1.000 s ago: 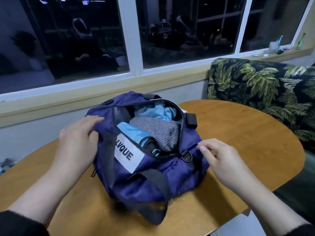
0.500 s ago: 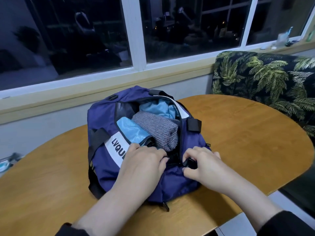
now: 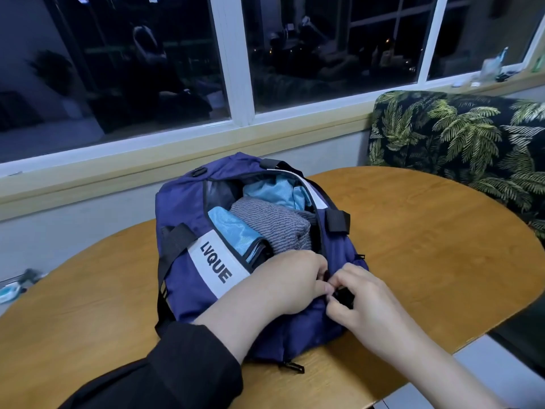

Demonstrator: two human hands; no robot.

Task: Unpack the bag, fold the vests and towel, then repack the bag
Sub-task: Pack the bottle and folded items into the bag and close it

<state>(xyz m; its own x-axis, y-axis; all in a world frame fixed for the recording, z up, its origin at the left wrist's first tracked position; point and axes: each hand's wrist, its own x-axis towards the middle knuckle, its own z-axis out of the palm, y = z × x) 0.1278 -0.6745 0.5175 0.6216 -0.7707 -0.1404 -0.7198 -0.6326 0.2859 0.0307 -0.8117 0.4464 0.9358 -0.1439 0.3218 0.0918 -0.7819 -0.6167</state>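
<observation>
Since a moment ago the left hand (image 3: 283, 283) has shifted right to meet the right hand (image 3: 358, 299), both with fingers curled and pinching at the near end of the navy bag (image 3: 188, 278) (on its black zipper pull, it seems). Just beyond the knuckles, a grey towel (image 3: 274, 225) and blue vests (image 3: 233, 228) fill the open bag on the wooden table (image 3: 427, 246).

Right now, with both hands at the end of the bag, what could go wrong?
1. The bag is stuffed, so the grey towel might snag in the zip.
2. The right hand pinches a small black clip; its fingers could slip off.
3. The bag sits near the table edge and could slide off if tugged.
</observation>
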